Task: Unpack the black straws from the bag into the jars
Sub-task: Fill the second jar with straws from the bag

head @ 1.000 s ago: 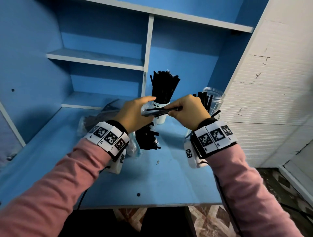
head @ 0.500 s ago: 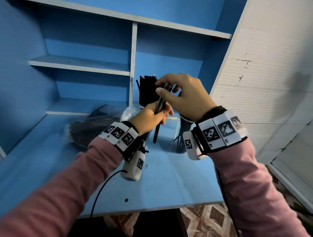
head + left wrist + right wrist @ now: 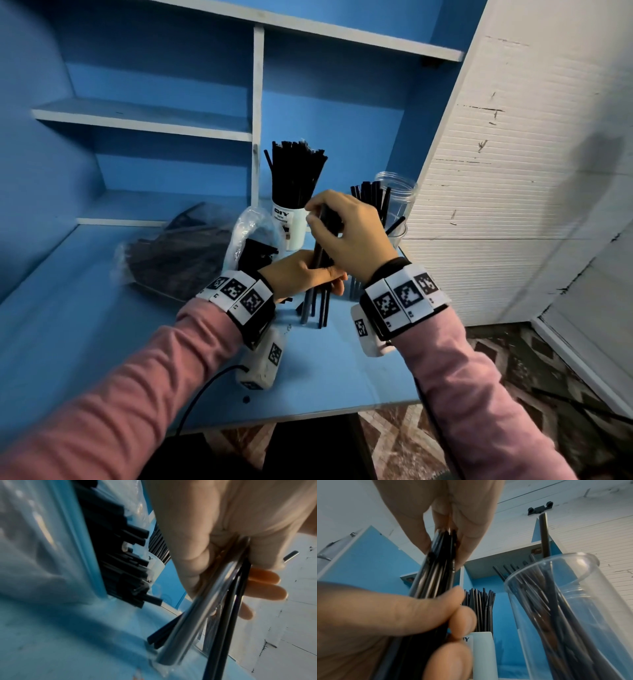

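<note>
- Straws (image 3: 320,274): upright bundle, tips on desk (image 3: 102,342), centre of head view.
- Left hand (image 3: 301,274): fingers wrapped around bundle middle.
- Right hand (image 3: 352,236): fingertips pinching bundle top.
- Clear jar (image 3: 394,205) at 1 o'clock, white jar (image 3: 291,226) at 12, bag (image 3: 178,253) at 9.

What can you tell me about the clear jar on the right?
The clear jar looks like see-through plastic, round, with a rolled rim and no lid. It stands upright on the blue desk near the white wall, right of the white cup. It is partly filled with thin black straws leaning loosely at different angles, some poking above the rim. Neither hand touches it; the right hand is in front of it.
</note>
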